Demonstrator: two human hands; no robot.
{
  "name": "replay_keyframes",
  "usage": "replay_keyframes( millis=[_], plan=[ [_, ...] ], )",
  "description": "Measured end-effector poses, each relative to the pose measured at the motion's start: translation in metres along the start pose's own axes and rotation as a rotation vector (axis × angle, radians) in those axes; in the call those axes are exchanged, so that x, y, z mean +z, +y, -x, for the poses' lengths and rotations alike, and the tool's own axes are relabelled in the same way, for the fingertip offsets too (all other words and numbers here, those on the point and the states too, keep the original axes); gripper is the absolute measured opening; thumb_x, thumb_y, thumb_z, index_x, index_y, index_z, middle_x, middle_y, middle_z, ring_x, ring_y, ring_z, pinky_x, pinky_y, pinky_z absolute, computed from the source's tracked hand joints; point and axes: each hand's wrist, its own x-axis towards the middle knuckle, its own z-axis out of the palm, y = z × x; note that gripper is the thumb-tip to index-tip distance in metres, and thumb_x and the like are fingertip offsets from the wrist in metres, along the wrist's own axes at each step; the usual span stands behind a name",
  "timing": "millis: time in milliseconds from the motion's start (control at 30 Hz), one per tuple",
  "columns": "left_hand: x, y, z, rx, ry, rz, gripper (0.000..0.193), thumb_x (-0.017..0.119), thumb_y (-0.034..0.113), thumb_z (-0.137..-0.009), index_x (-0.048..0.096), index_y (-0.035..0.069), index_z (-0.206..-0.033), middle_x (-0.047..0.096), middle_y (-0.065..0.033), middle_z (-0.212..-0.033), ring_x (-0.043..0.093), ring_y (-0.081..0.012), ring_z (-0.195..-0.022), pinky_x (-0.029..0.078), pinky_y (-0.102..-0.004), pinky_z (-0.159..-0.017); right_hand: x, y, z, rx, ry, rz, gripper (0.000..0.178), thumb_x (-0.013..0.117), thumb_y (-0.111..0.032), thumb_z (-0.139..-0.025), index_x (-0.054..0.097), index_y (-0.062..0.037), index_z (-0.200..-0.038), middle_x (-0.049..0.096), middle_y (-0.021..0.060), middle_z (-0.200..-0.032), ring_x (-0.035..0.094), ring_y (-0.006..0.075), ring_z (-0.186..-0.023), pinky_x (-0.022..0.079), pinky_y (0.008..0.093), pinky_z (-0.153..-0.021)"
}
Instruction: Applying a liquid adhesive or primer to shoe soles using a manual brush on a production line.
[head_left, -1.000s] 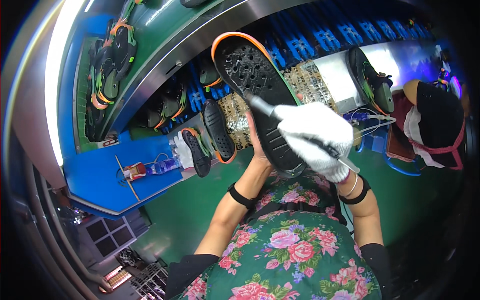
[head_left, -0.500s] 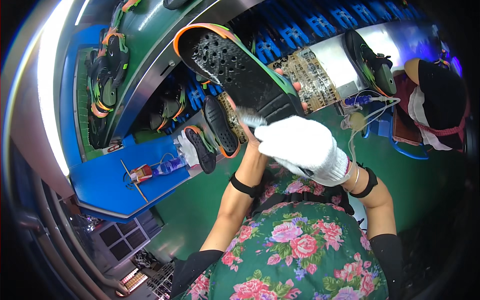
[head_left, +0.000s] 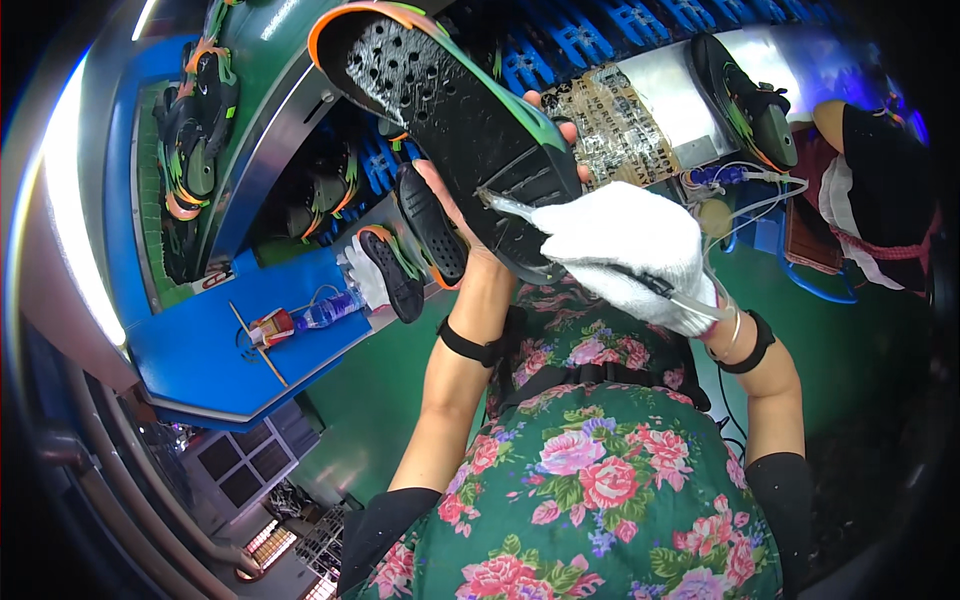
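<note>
My bare left hand point(head_left: 474, 238) grips a large black shoe sole point(head_left: 455, 125) with an orange and green rim, its inner face turned up. Its fingers curl over the right edge and the thumb lies along the left. Wet, shiny film covers the perforated end, and the opposite end has ridged recesses. My right hand point(head_left: 628, 250), in a white knit glove, is closed around a small brush point(head_left: 508, 204). The brush's tip is at the ridged end of the sole; most of its handle is hidden by the glove. A thin tube or cord point(head_left: 690, 302) runs along the glove.
Two more soles, one black point(head_left: 430, 225) and one orange-edged point(head_left: 392, 278), lie left of my arm. Beyond are a taped metal ledge point(head_left: 625, 125), blue racks point(head_left: 635, 25) and a shoe point(head_left: 738, 105). A bottle point(head_left: 335, 308) lies on the blue table point(head_left: 195, 345). Another person point(head_left: 885, 190) is at right.
The held sole has moved left and slightly up. My right hand has shifted right, and the brush, blurred before near the sole's left edge, is now over its ridged end.
</note>
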Motion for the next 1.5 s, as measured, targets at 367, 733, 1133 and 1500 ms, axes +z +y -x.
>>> replay_keyframes(
  millis=[367, 733, 1133, 1500],
  plan=[
    [-0.008, 0.014, -0.002, 0.023, 0.029, -0.080, 0.117, 0.054, 0.085, -0.086, 0.022, 0.005, -0.165, 0.033, -0.0274, -0.162, 0.053, -0.0515, -0.134, 0.057, -0.0635, -0.100, 0.010, 0.002, 0.008, -0.037, -0.124, 0.069, 0.032, 0.077, -0.007, -0.083, 0.078, -0.0110, -0.115, 0.078, 0.0089, -0.114, 0.074, 0.0278, -0.094, 0.061, 0.0389, -0.083],
    [-0.004, 0.041, -0.001, -0.299, 0.166, -0.131, 0.119, 0.065, 0.078, -0.084, 0.022, 0.000, -0.164, 0.033, -0.0377, -0.157, 0.058, -0.0520, -0.127, 0.058, -0.0588, -0.100, 0.021, 0.003, 0.009, -0.065, -0.188, 0.014, 0.034, 0.079, -0.005, -0.082, 0.077, -0.0067, -0.116, 0.077, 0.0134, -0.115, 0.075, 0.0293, -0.098, 0.061, 0.0380, -0.084],
    [-0.023, 0.061, 0.007, -0.296, 0.365, -0.177, 0.055, 0.055, 0.034, -0.103, 0.057, -0.003, -0.144, 0.069, -0.0211, -0.133, 0.071, -0.0326, -0.117, 0.055, -0.0465, -0.107, 0.013, 0.002, 0.019, -0.146, -0.336, 0.035, 0.034, 0.077, -0.011, -0.084, 0.076, -0.0080, -0.118, 0.076, 0.0150, -0.120, 0.074, 0.0310, -0.098, 0.061, 0.0393, -0.082],
    [0.003, 0.044, 0.021, -0.318, 0.199, -0.110, 0.087, 0.044, 0.064, -0.102, 0.031, 0.003, -0.163, 0.043, -0.0288, -0.159, 0.053, -0.0466, -0.138, 0.039, -0.0635, -0.118, 0.026, 0.009, 0.008, 0.374, 0.106, -0.530, 0.011, 0.080, -0.006, -0.087, 0.081, -0.0048, -0.099, 0.080, 0.0093, -0.107, 0.076, 0.0201, -0.096, 0.059, 0.0342, -0.085]
  ],
)
